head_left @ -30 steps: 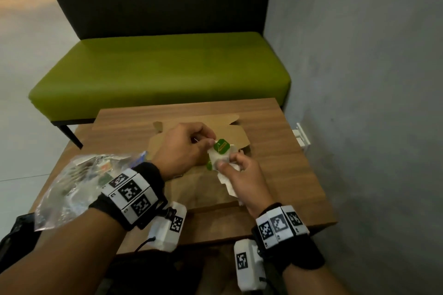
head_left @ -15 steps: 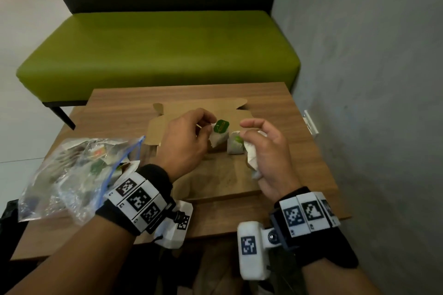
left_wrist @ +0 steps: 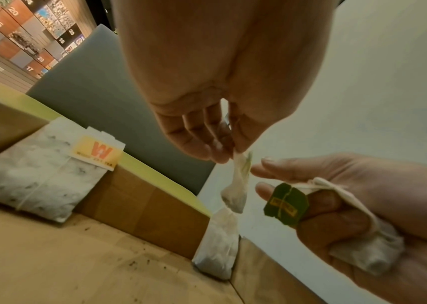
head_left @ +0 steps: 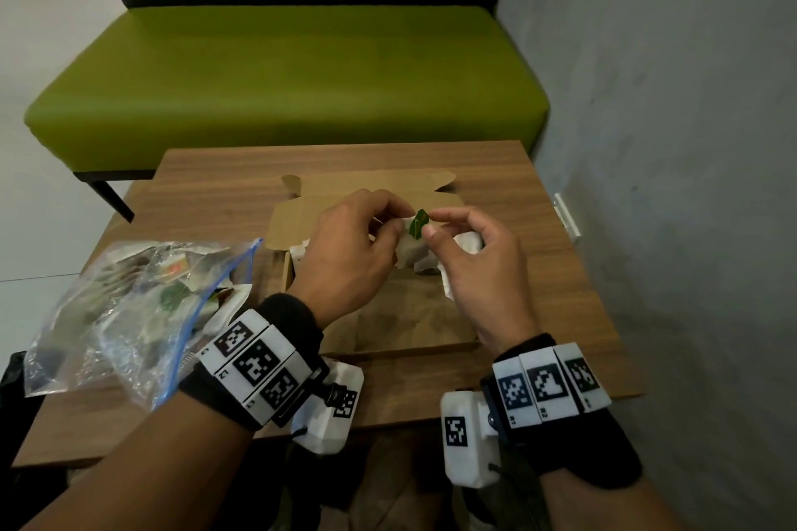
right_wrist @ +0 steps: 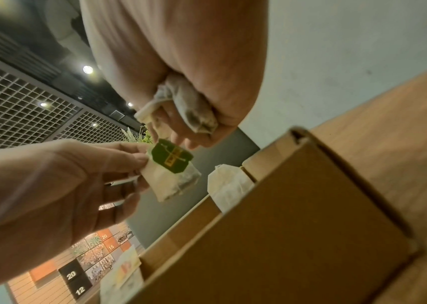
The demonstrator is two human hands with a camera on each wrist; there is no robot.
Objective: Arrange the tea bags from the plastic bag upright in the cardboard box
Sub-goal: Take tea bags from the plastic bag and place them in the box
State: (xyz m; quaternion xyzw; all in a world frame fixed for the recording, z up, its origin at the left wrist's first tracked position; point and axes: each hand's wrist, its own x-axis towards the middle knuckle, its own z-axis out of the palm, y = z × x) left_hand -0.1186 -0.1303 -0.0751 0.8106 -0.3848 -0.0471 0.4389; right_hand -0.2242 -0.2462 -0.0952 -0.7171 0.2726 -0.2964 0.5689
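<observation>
Now the hands have closed together above the cardboard box (head_left: 401,315) — left hand (head_left: 349,254) pinching a tea bag (left_wrist: 235,185). Only the wrist views show the right hand (left_wrist: 337,205) curled round a second bag (right_wrist: 194,109) — its green tag (left_wrist: 285,205) dangling.

We note the left hand (left_wrist: 207,82) pinching the top of a small tea bag (left_wrist: 235,191), which hangs above the cardboard box (left_wrist: 134,205). The right hand (left_wrist: 363,216) grips another tea bag (left_wrist: 368,251) with a green tag (left_wrist: 285,203). A tea bag with an orange-yellow tag (left_wrist: 33,179) leans against the box wall.
</observation>
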